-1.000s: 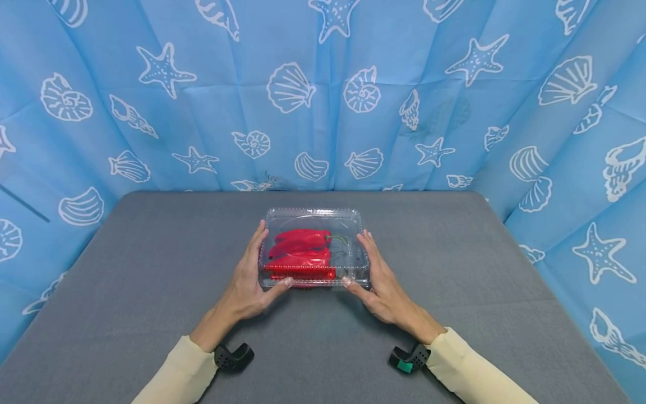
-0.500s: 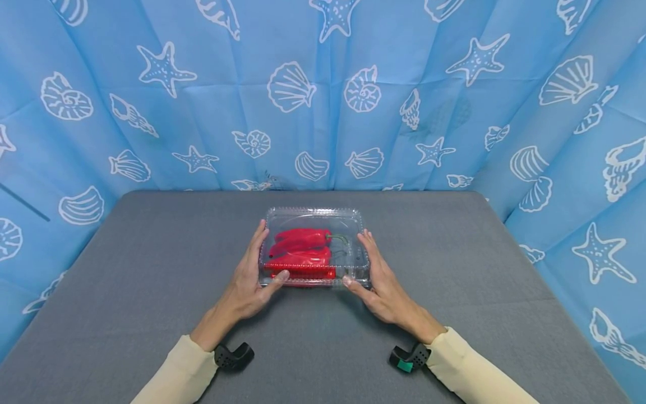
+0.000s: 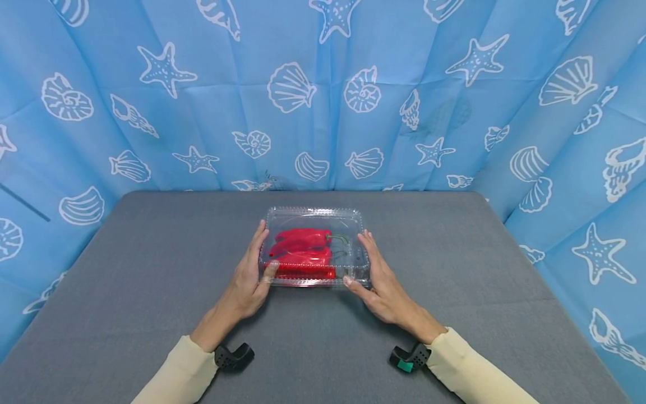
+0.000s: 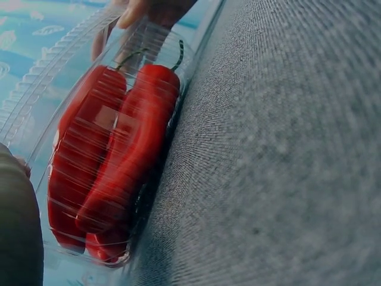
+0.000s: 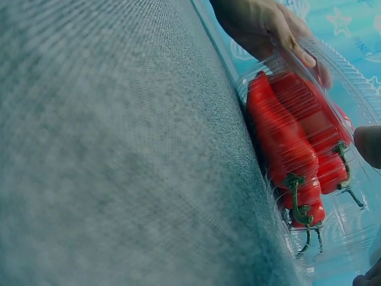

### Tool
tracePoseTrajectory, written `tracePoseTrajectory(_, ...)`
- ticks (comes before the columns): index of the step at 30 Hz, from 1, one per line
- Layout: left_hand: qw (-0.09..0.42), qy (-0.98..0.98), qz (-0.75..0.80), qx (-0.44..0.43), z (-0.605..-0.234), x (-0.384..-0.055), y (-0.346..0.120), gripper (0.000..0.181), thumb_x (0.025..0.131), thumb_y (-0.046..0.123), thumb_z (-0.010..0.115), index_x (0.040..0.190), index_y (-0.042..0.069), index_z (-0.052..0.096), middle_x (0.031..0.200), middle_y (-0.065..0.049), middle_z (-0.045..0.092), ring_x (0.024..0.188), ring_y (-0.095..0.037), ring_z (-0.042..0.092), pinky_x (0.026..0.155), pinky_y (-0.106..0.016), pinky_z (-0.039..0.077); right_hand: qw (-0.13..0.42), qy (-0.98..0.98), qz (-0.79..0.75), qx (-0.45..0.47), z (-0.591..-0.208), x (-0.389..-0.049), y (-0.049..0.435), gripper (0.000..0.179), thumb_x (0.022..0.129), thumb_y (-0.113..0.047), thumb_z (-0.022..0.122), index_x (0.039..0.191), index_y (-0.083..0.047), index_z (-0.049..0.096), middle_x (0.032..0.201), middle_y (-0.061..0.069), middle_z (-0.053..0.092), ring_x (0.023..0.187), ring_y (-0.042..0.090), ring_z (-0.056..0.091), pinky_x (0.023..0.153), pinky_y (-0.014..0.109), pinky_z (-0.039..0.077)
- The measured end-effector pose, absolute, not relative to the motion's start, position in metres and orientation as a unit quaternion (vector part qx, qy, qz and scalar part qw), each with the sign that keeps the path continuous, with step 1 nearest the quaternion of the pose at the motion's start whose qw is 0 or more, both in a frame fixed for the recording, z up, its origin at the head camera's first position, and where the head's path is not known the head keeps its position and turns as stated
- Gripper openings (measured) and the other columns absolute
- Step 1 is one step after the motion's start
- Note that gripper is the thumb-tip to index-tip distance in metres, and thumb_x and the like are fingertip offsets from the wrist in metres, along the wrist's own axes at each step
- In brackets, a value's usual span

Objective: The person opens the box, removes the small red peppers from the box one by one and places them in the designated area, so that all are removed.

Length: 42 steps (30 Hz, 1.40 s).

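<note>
Head view: left hand [image 3: 247,286] is changing its hold, nothing else is visibly moving. Its thumb [image 3: 270,272] is sliding up and outward, to the front-left corner of a clear, rectangular, ribbed-rim plastic container [image 3: 348,221]; a second ago it was sitting lower on the front edge, closer to the middle. Its fingers are staying along the left side, so the hand is gripping that corner between thumb and fingers.

Right hand [image 3: 383,286] is holding position, thumb over the front edge, fingers straddling the right side; also gripping. Container isn't shifting: it's sitting mid-table, hands flanking it, base appearing to rest on the flat grey cloth-covered table [image 3: 323,348].

Inside, several long, glossy red peppers [image 3: 305,241] are lying side by side, thin green stems [image 5: 294,185] pointing toward the right hand. Exact count is getting lost in overlap and glare.

My read: the left thumb is working along the rim or adjusting grip, right hand steadying. Lid looks to be covering the peppers, but I'm not able to tell whether the edge is fully snapped; both wrist views are showing too much reflection and blur along the rim. Thumb pressure isn't readable either.
</note>
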<state>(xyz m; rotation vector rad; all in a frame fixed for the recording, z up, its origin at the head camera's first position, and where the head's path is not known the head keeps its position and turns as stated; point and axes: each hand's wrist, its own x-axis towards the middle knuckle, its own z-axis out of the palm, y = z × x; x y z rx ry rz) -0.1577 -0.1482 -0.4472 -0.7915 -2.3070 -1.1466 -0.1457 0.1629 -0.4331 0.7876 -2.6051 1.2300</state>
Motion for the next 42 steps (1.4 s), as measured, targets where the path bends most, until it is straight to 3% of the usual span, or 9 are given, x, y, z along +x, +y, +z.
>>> tracePoseTrajectory(7, 0.231, -0.829, -0.417, -0.293, -0.448, -0.157, -0.148, 0.069, 0.099, 0.006, 0.060, 0.155, -0.008, 0.023, 0.167, -0.022, 0.016, 0.151, -0.038, 0.023, 0.124, -0.026, 0.013, 0.076, -0.869, 0.412, 0.262, -0.433, -0.145, 0.163, 0.089, 0.095, -0.026, 0.067, 0.163, -0.017, 0.011, 0.168, 0.020, 0.007, 0.155, 0.033, 0.006, 0.116, 0.072, 0.015)
tracePoseTrajectory(14, 0.250, -0.826, -0.411, -0.293, -0.447, -0.158, -0.148, 0.068, 0.095, 0.001, 0.062, 0.154, -0.008, 0.029, 0.164, -0.024, 0.022, 0.148, -0.040, 0.029, 0.123, -0.027, 0.017, 0.080, -0.869, 0.412, 0.263, -0.433, -0.146, 0.164, 0.087, 0.094, -0.025, 0.067, 0.162, -0.011, 0.014, 0.168, 0.021, 0.008, 0.155, 0.033, 0.007, 0.116, 0.072, 0.015)
tracePoseTrajectory(20, 0.275, -0.812, -0.418, -0.301, -0.448, -0.162, -0.151, 0.058, 0.100, 0.007, 0.061, 0.150, -0.009, 0.037, 0.160, -0.026, 0.030, 0.145, -0.040, 0.034, 0.121, -0.028, 0.023, 0.079, -0.869, 0.410, 0.264, -0.433, -0.146, 0.164, 0.088, 0.095, -0.026, 0.066, 0.163, -0.015, 0.012, 0.168, 0.021, 0.007, 0.155, 0.034, 0.007, 0.116, 0.071, 0.015)
tracePoseTrajectory(27, 0.307, -0.780, -0.462, -0.290, -0.447, -0.167, -0.155, 0.060, 0.083, -0.008, 0.074, 0.141, 0.000, 0.057, 0.148, -0.027, 0.048, 0.137, -0.036, 0.047, 0.116, -0.030, 0.036, 0.081, -0.865, 0.414, 0.270, -0.432, -0.146, 0.164, 0.087, 0.095, -0.025, 0.066, 0.161, -0.006, 0.013, 0.168, 0.022, 0.007, 0.154, 0.035, 0.008, 0.116, 0.071, 0.015)
tracePoseTrajectory(31, 0.327, -0.757, -0.480, -0.300, -0.447, -0.172, -0.158, 0.057, 0.076, -0.010, 0.079, 0.130, -0.003, 0.065, 0.141, -0.026, 0.054, 0.128, -0.040, 0.054, 0.112, -0.031, 0.042, 0.082, -0.865, 0.415, 0.271, -0.432, -0.146, 0.164, 0.087, 0.096, -0.026, 0.066, 0.162, -0.007, 0.013, 0.168, 0.023, 0.008, 0.154, 0.035, 0.008, 0.117, 0.071, 0.015)
tracePoseTrajectory(36, 0.347, -0.735, -0.493, -0.310, -0.447, -0.175, -0.161, 0.052, 0.071, -0.012, 0.082, 0.121, -0.007, 0.069, 0.134, -0.024, 0.060, 0.120, -0.042, 0.059, 0.108, -0.030, 0.045, 0.083, -0.865, 0.413, 0.273, -0.433, -0.146, 0.164, 0.086, 0.096, -0.027, 0.066, 0.161, -0.005, 0.014, 0.168, 0.020, 0.007, 0.154, 0.036, 0.009, 0.116, 0.071, 0.015)
tracePoseTrajectory(42, 0.340, -0.743, -0.496, -0.295, -0.446, -0.174, -0.162, 0.055, 0.071, -0.018, 0.080, 0.123, -0.004, 0.070, 0.134, -0.020, 0.061, 0.123, -0.037, 0.059, 0.107, -0.031, 0.046, 0.077, -0.865, 0.416, 0.269, -0.432, -0.146, 0.164, 0.086, 0.096, -0.025, 0.065, 0.162, -0.007, 0.013, 0.169, 0.018, 0.006, 0.155, 0.034, 0.008, 0.118, 0.069, 0.014)
